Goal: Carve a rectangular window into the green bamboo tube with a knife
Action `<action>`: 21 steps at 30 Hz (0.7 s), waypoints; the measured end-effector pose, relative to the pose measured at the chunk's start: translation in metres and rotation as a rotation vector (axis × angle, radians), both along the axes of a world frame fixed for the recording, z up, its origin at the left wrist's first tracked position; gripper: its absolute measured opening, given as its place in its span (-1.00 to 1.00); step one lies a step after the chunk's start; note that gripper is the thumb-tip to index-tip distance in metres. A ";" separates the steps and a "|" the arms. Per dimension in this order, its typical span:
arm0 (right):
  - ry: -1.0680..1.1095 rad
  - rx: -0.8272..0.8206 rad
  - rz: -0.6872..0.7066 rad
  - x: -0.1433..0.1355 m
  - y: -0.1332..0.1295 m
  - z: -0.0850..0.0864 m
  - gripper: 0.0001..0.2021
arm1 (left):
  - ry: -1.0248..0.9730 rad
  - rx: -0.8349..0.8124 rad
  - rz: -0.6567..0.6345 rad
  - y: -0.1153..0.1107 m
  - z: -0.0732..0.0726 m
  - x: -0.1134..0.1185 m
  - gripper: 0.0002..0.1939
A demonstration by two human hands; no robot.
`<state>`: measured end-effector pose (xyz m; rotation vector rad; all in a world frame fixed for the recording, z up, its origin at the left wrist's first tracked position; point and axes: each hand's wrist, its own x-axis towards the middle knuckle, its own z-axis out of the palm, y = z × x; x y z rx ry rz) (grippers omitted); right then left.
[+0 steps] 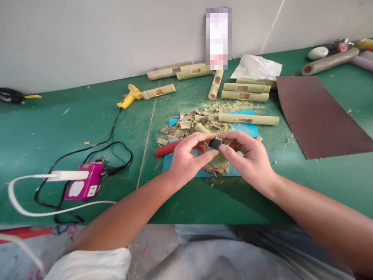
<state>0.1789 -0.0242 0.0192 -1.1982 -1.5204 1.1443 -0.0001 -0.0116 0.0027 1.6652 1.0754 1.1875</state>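
A small dark block (pixel 215 143) is pinched between the fingertips of my left hand (pixel 194 153) and my right hand (pixel 246 155). Behind my fingers lies a pale green bamboo piece (pixel 201 129), partly hidden. Under both hands is a blue mat (pixel 175 165) strewn with bamboo chips (pixel 185 125) and shavings. A red handle (pixel 167 149) sticks out to the left of my left hand. Beyond my right hand, a bamboo tube with a cut opening (pixel 256 119) rests across the mat's far edge.
Several notched bamboo tubes (pixel 244 96) lie toward the wall, near a white sheet (pixel 256 68). A brown sheet (pixel 320 120) is on the right. At left are a yellow glue gun (pixel 129 97), black cord and a magenta power box (pixel 84 181).
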 end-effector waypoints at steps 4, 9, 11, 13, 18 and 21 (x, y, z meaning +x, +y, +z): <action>-0.012 -0.011 -0.002 0.001 0.000 0.000 -0.74 | -0.034 -0.090 0.000 0.000 0.001 0.000 -0.72; -0.004 -0.024 0.003 0.001 0.000 -0.003 -0.79 | -0.161 -0.167 0.017 0.002 -0.001 -0.002 -0.70; -0.013 -0.025 -0.005 0.000 0.000 -0.004 -0.79 | -0.211 -0.170 0.042 0.003 -0.003 -0.003 -0.67; -0.024 -0.019 -0.020 -0.001 0.000 -0.004 -0.79 | -0.244 -0.157 0.044 0.004 -0.006 -0.003 -0.65; -0.062 -0.013 -0.051 -0.003 0.001 -0.002 -0.75 | -0.322 -0.153 0.072 0.007 -0.013 -0.004 -0.74; -0.076 -0.018 -0.053 -0.003 0.002 -0.002 -0.71 | -0.278 -0.170 0.105 0.009 -0.010 -0.004 -0.76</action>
